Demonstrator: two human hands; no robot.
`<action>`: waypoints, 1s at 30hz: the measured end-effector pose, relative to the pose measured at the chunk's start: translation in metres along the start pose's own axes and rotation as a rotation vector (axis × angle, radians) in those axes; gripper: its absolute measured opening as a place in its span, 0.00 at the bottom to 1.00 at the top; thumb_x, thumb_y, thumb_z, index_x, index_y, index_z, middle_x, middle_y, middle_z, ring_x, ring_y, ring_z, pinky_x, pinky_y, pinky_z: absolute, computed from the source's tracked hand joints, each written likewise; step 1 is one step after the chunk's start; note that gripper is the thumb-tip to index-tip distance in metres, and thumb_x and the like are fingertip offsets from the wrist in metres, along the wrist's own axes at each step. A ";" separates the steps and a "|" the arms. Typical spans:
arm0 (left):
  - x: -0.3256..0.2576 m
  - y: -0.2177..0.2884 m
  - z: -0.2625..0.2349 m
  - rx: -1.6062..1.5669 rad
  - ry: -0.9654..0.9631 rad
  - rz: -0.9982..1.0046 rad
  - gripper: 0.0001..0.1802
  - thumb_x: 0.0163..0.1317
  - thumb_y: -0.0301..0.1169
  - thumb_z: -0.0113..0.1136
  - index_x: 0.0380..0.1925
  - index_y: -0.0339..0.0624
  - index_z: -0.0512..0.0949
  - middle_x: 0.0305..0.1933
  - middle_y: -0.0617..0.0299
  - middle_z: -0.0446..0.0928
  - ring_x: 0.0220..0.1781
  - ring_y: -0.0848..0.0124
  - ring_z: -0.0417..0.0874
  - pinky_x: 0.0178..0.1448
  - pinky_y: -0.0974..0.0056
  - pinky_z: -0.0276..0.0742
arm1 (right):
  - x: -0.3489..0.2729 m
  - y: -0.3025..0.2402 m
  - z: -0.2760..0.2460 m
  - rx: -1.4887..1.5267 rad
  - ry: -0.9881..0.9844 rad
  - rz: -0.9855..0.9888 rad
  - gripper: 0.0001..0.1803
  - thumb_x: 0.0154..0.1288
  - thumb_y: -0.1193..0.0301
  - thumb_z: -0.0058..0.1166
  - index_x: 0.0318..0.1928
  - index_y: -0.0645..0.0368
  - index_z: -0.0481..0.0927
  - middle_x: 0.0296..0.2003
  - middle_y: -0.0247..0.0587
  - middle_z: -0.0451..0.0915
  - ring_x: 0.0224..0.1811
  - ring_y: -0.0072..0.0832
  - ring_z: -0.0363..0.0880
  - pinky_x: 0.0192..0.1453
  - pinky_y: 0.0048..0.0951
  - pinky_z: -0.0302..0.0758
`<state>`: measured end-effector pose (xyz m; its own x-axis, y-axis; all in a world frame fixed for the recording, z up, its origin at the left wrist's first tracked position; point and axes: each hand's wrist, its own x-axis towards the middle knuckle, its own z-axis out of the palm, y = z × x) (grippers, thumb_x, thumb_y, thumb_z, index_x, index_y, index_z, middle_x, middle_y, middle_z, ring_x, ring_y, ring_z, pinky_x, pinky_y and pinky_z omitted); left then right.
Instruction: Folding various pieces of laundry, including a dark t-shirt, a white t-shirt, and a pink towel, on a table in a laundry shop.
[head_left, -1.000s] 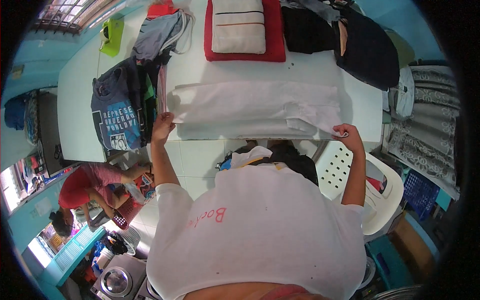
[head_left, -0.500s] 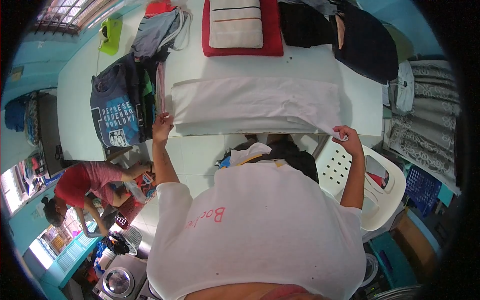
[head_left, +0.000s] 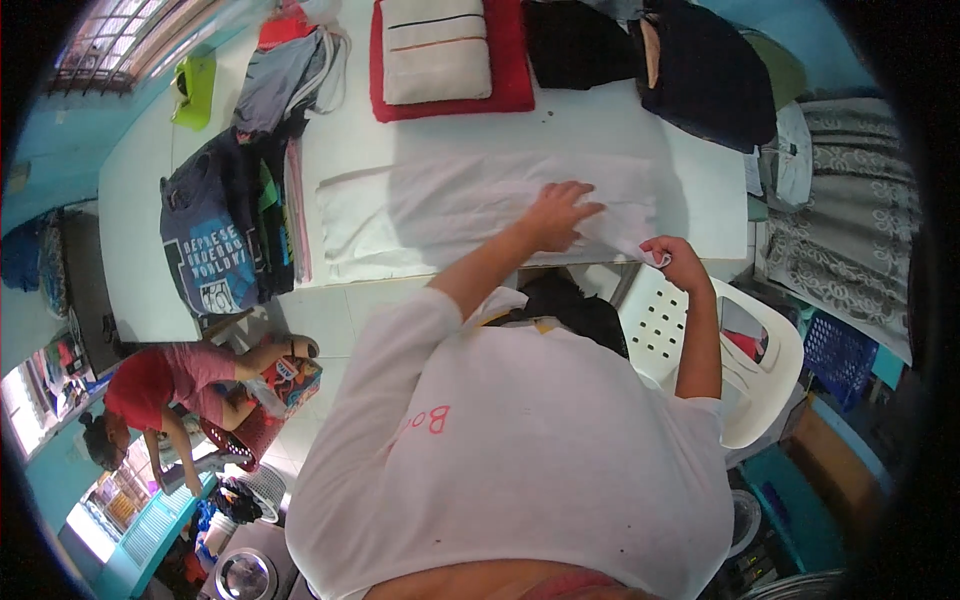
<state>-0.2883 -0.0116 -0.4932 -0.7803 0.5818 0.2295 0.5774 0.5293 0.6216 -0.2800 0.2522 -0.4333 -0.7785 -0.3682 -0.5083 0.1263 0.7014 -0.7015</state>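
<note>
A white cloth (head_left: 440,210), folded into a long strip, lies along the near edge of the white table (head_left: 350,120). My left hand (head_left: 562,216) rests on its right half, fingers spread. At the cloth's near right corner, my right hand (head_left: 678,264) pinches a bit of the fabric, pulled slightly past the table edge. Creases run through the cloth between the two hands. What kind of cloth item it is, I cannot tell.
Beyond the cloth sit a red towel (head_left: 516,90) with a cream towel (head_left: 434,60) on it, and dark clothes (head_left: 705,85). Folded shirts (head_left: 205,220) lie at the left. A white plastic chair (head_left: 780,390) stands at my right. Another person (head_left: 160,385) bends over a basket at lower left.
My left hand has left the cloth's left end and reached across onto its right part. My right hand keeps its pinch on the corner. The near edge of the cloth now lies flatter.
</note>
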 end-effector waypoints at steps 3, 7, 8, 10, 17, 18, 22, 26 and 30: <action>0.032 0.011 0.013 0.178 -0.379 -0.002 0.24 0.40 0.35 0.62 0.42 0.49 0.70 0.51 0.56 0.65 0.57 0.59 0.62 0.57 0.46 0.55 | 0.000 0.009 -0.005 0.011 -0.006 0.002 0.10 0.38 0.89 0.43 0.17 0.62 0.62 0.35 0.40 0.78 0.39 0.30 0.74 0.43 0.27 0.69; 0.037 0.004 0.006 0.057 -0.598 -0.014 0.23 0.40 0.35 0.61 0.41 0.47 0.70 0.48 0.56 0.67 0.55 0.60 0.65 0.55 0.50 0.59 | 0.005 0.013 -0.016 0.093 -0.019 -0.016 0.10 0.39 0.88 0.46 0.18 0.62 0.62 0.30 0.40 0.77 0.39 0.29 0.74 0.42 0.29 0.69; 0.033 0.000 0.005 -0.154 -0.497 -0.089 0.22 0.41 0.35 0.61 0.40 0.45 0.70 0.47 0.56 0.68 0.52 0.61 0.67 0.53 0.53 0.62 | 0.010 0.013 -0.021 -0.001 -0.034 0.079 0.09 0.41 0.87 0.47 0.20 0.62 0.62 0.27 0.39 0.76 0.37 0.29 0.74 0.41 0.29 0.70; 0.028 -0.011 0.006 -0.356 -0.407 -0.169 0.21 0.43 0.34 0.61 0.39 0.42 0.70 0.45 0.56 0.69 0.50 0.62 0.69 0.51 0.57 0.65 | 0.027 0.013 -0.029 0.359 -0.052 0.203 0.08 0.48 0.79 0.51 0.25 0.61 0.65 0.19 0.39 0.69 0.32 0.30 0.75 0.38 0.31 0.71; 0.018 -0.023 0.027 -0.334 0.175 -0.660 0.26 0.47 0.32 0.59 0.46 0.36 0.63 0.47 0.47 0.65 0.47 0.60 0.69 0.49 0.62 0.67 | 0.119 0.040 -0.034 -0.053 0.262 0.455 0.13 0.56 0.62 0.48 0.30 0.60 0.70 0.24 0.43 0.74 0.26 0.28 0.74 0.31 0.34 0.71; 0.018 -0.019 0.029 -0.167 0.222 -0.571 0.27 0.45 0.33 0.60 0.46 0.40 0.64 0.49 0.49 0.64 0.48 0.58 0.67 0.51 0.58 0.63 | 0.127 0.045 -0.032 -0.102 0.404 0.325 0.15 0.56 0.60 0.46 0.29 0.61 0.70 0.25 0.42 0.74 0.25 0.29 0.73 0.31 0.35 0.71; 0.021 0.003 0.040 0.162 0.074 -0.326 0.29 0.48 0.38 0.57 0.52 0.49 0.62 0.57 0.55 0.59 0.58 0.54 0.59 0.59 0.47 0.52 | 0.139 0.050 -0.033 0.272 0.117 0.385 0.13 0.53 0.59 0.45 0.25 0.56 0.71 0.20 0.32 0.71 0.20 0.25 0.68 0.28 0.29 0.66; 0.025 0.008 0.053 0.245 -0.058 -0.292 0.31 0.49 0.44 0.54 0.55 0.57 0.60 0.62 0.60 0.52 0.63 0.56 0.53 0.60 0.42 0.46 | 0.132 0.033 -0.040 0.552 -0.012 0.649 0.12 0.52 0.59 0.45 0.26 0.52 0.74 0.20 0.28 0.71 0.21 0.22 0.66 0.29 0.26 0.62; 0.024 0.001 0.061 0.277 -0.095 -0.315 0.31 0.51 0.48 0.49 0.57 0.60 0.58 0.65 0.60 0.47 0.65 0.57 0.47 0.60 0.39 0.41 | 0.127 0.016 -0.035 0.477 -0.025 0.635 0.13 0.53 0.59 0.47 0.24 0.54 0.74 0.19 0.31 0.71 0.21 0.20 0.66 0.25 0.21 0.59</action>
<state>-0.2913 0.0405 -0.5326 -0.9107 0.4127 -0.0170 0.3676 0.8286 0.4223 -0.3981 0.2384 -0.4914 -0.4561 -0.0030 -0.8899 0.7957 0.4465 -0.4093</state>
